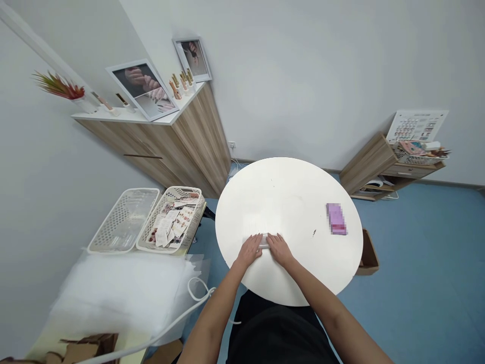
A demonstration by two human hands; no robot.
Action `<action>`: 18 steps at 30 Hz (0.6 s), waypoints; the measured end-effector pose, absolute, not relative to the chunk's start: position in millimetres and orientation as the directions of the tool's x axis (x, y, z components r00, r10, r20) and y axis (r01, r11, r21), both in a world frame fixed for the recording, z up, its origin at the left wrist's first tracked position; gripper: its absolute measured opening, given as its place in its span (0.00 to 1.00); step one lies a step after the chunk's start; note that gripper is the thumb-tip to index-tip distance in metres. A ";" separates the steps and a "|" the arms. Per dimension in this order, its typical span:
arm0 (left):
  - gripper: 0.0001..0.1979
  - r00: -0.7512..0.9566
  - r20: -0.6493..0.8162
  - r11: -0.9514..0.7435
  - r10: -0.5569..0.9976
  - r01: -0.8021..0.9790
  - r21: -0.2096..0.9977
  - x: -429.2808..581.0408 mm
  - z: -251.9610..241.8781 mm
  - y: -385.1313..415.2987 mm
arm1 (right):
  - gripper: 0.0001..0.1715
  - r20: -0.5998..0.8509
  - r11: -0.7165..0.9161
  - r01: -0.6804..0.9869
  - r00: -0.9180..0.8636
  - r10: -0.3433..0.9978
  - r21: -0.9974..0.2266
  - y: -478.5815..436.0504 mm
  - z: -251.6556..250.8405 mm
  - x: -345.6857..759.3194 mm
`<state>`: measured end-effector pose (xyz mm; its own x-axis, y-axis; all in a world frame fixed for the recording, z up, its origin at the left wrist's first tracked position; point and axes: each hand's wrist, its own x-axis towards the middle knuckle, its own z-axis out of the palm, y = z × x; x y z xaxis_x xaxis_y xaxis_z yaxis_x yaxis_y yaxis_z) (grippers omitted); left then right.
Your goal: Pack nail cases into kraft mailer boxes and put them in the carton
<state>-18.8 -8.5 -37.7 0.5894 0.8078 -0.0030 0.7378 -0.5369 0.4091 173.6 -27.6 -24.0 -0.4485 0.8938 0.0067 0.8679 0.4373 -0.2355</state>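
A small clear plastic piece (264,241), like a flat case or pouch, lies on the round white table (295,177) near its front side. My left hand (250,251) covers the left end of it, palm down, with the fingers on the far side and the thumb on the near side. Over the right end rests my right hand (279,249), its fingers close together and pressed against the piece. Much of the clear piece is hidden under both hands, and its exact kind cannot be made out.
A purple blurred item (336,219) lies at the table's right. White baskets (197,215) stand to the left, one holding printed cards. Translucent sheets (125,288) and a white cable (189,312) are at lower left. A cardboard box (371,253) sits on the floor.
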 end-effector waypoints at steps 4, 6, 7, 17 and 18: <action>0.25 0.583 -0.009 -0.514 0.813 0.723 0.462 -23.2 -34.1 -7.2 | 0.16 0.005 0.428 0.861 -0.444 0.896 -0.275 -21.3 -15.6 175.2; 0.22 0.583 0.002 -0.510 0.812 0.708 0.489 -22.8 -29.3 -8.7 | 0.14 0.012 0.427 0.861 -0.441 0.897 -0.276 -19.9 -10.3 177.2; 0.21 0.579 0.015 -0.509 0.815 0.704 0.495 -22.1 -26.1 -9.2 | 0.14 0.013 0.426 0.863 -0.439 0.898 -0.271 -19.3 -7.8 178.1; 0.08 0.439 -0.077 -0.331 0.895 0.770 0.545 -20.0 0.5 25.0 | 0.10 -0.158 0.303 0.894 -0.369 0.916 -0.332 19.3 7.0 180.3; 0.08 0.407 -0.106 -0.285 0.907 0.781 0.555 -19.5 0.3 30.0 | 0.11 -0.182 0.273 0.900 -0.348 0.920 -0.340 24.4 6.8 180.7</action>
